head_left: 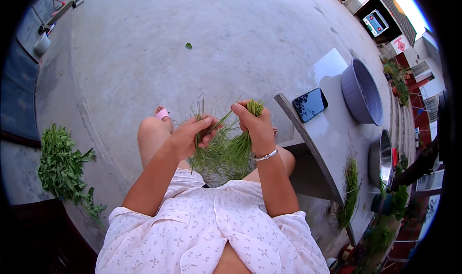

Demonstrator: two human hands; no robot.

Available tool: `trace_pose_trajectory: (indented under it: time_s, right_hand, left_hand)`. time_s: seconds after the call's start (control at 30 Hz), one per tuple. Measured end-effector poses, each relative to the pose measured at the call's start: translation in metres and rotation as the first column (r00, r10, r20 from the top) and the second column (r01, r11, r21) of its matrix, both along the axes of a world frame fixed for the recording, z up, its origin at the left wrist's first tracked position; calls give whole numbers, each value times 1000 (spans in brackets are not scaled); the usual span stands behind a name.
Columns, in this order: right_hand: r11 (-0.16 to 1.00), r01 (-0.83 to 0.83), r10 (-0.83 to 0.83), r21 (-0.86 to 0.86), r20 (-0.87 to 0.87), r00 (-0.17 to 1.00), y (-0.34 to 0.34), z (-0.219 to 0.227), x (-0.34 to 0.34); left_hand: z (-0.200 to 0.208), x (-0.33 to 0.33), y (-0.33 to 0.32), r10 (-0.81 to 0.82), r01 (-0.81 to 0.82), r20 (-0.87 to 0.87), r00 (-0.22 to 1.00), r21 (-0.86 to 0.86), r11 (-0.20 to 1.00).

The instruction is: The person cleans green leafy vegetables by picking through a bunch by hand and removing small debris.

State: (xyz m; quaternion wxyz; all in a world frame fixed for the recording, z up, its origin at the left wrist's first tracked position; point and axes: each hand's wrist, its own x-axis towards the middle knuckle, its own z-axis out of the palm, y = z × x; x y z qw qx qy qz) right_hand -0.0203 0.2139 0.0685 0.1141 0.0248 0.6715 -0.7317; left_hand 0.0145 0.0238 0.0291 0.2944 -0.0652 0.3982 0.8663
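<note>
Right hand (pixel 256 126) clenches a bundle of thin green stalks (pixel 231 151) (cut ends up) — left hand (pixel 191 138) pinches loose strands.

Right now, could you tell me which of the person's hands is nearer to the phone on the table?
Right. The right hand grips the greens just left of the phone; the left hand is farther left, beyond the greens.
</note>
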Motion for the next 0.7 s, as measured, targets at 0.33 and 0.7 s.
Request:
trace_pose_trajectory:
  time_s: [0.33,0.7]
  right_hand:
    - [992,46,-40,-120,53,998,30,6,-4]
    - [996,-81,83,-38,34,996,9,1,4]
  left_hand:
    - [-25,-17,-43,429,-425,-15,903,-168,890]
    - [13,-10,7,26,-41,-102,994,-144,989]
